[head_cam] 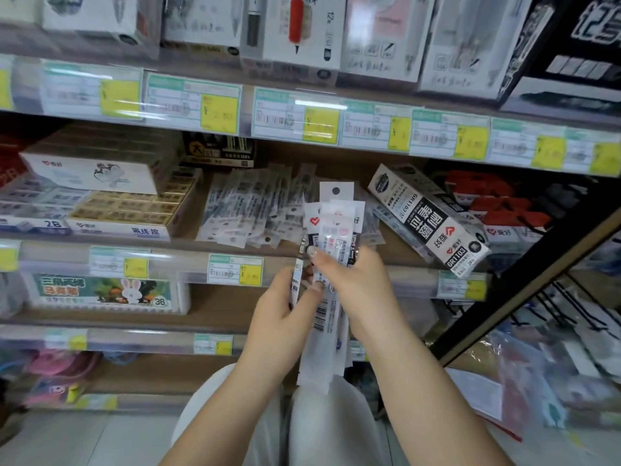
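Observation:
A bundle of long, narrow pen-refill packets (336,227) in clear and white plastic stands upright in front of a stationery shelf. My right hand (349,280) grips the bundle around its middle, fingers curled over the front. My left hand (282,307) holds the left side of the bundle lower down, with one thin packet (296,280) between its fingers. The lower ends of the packets (322,358) hang down between my wrists. A loose pile of similar packets (248,206) lies on the shelf behind.
A black-and-white refill box (426,220) lies tilted on the shelf at the right. Eraser boxes (124,210) fill the left side. Price labels (218,112) line the shelf edges. A rabbit-print box (104,290) sits on the lower shelf. A black rack post (524,280) slants at right.

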Demonstrator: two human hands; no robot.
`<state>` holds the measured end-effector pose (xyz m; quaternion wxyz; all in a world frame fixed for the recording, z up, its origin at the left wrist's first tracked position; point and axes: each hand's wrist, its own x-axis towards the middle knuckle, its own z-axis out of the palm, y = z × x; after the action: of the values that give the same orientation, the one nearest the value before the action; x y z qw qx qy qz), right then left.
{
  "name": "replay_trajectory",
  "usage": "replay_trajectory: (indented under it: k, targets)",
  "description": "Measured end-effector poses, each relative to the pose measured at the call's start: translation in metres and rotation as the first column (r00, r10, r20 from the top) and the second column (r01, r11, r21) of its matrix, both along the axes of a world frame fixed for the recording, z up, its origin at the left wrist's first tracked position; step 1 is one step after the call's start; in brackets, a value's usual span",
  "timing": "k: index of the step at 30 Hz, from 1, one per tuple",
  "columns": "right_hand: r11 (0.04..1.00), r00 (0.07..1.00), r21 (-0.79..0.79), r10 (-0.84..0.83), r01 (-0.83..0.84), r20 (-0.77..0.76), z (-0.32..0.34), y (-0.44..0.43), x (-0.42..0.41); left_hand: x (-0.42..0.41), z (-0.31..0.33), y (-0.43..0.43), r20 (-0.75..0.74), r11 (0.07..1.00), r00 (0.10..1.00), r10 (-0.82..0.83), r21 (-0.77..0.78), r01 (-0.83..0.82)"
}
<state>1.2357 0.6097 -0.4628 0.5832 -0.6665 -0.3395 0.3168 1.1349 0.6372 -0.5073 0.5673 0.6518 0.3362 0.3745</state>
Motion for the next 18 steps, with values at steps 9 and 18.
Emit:
replay_trajectory:
  k: [9,18]
  targets:
    - [0.970,0.961,-0.001,-0.240,0.242,-0.140,-0.015,0.010,-0.001,-0.001,-0.003,-0.005,-0.270,0.939,0.962,0.050,0.340,0.046]
    - [0.978,0.861,0.031,-0.168,0.208,-0.479,-0.016,0.017,-0.004,-0.003,-0.003,0.011,-0.389,0.899,0.921,-0.007,0.400,0.175]
